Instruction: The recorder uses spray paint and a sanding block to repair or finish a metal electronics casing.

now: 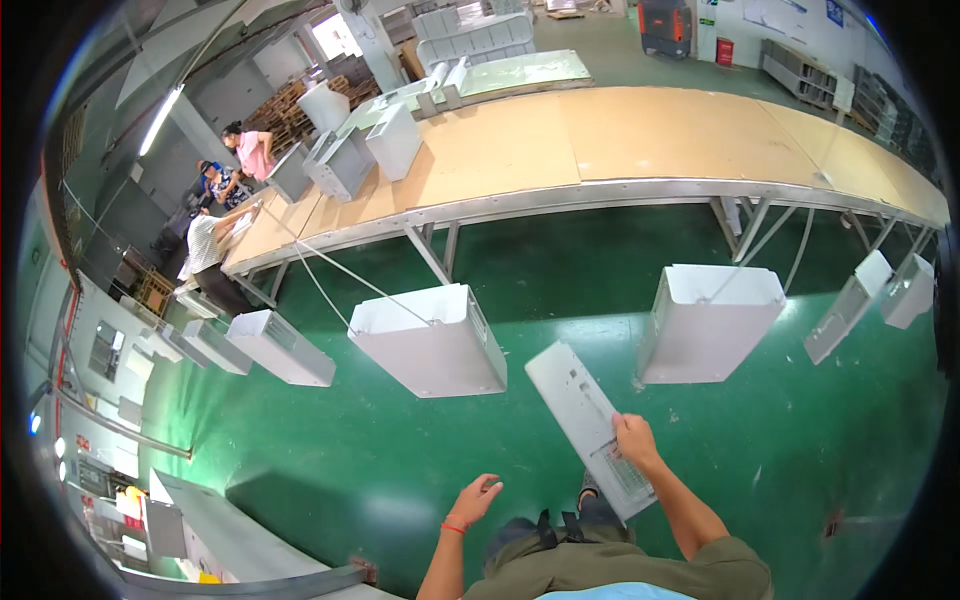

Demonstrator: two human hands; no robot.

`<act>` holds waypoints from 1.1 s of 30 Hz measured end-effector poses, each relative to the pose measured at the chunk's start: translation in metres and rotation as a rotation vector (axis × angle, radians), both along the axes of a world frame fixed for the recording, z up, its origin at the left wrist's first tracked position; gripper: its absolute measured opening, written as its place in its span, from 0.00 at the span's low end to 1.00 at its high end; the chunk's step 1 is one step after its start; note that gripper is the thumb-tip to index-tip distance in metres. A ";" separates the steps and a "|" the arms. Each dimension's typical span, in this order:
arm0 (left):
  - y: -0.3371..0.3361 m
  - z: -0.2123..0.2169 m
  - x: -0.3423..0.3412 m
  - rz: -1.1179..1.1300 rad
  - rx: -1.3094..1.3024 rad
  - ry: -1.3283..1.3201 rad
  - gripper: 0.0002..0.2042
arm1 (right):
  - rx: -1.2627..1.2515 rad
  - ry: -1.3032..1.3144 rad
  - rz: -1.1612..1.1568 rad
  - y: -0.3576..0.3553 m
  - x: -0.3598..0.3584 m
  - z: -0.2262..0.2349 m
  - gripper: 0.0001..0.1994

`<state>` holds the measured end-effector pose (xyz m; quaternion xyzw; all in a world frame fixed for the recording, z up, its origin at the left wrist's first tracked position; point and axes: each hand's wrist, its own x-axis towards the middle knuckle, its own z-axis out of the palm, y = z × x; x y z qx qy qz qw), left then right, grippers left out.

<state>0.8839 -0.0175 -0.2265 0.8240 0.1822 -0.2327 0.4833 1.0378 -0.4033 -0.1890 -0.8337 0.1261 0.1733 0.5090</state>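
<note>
My right hand (634, 439) grips the edge of a long white metal panel (574, 396) with slots and perforated areas. The panel slants across the front of my legs, its upper end pointing away to the left. My left hand (475, 500), a red band at its wrist, is empty beside my body, its fingers loosely bent and apart. White box-shaped metal casings hang in a row in front of me. One casing (430, 340) is ahead on the left, and another casing (708, 325) is ahead on the right, beyond the panel; neither touches my hands.
A long brown-topped table (680, 140) crosses beyond the hanging casings, with several grey boxes (345, 165) at its left end. Three people work near that end, one in a striped shirt (206, 240). More casings (280, 347) hang leftward. A grey-white structure (240, 530) stands lower left.
</note>
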 end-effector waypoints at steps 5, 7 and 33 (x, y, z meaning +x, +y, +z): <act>0.021 -0.029 0.057 0.011 -0.010 0.024 0.25 | -0.027 -0.206 -0.034 0.019 0.106 -0.014 0.27; 0.025 -0.045 0.074 0.072 -0.039 0.060 0.25 | 0.037 -0.216 -0.056 0.033 0.155 0.000 0.27; -0.121 -0.054 0.376 0.769 -0.030 -0.037 0.36 | 0.416 -0.297 -0.110 0.074 0.734 0.080 0.26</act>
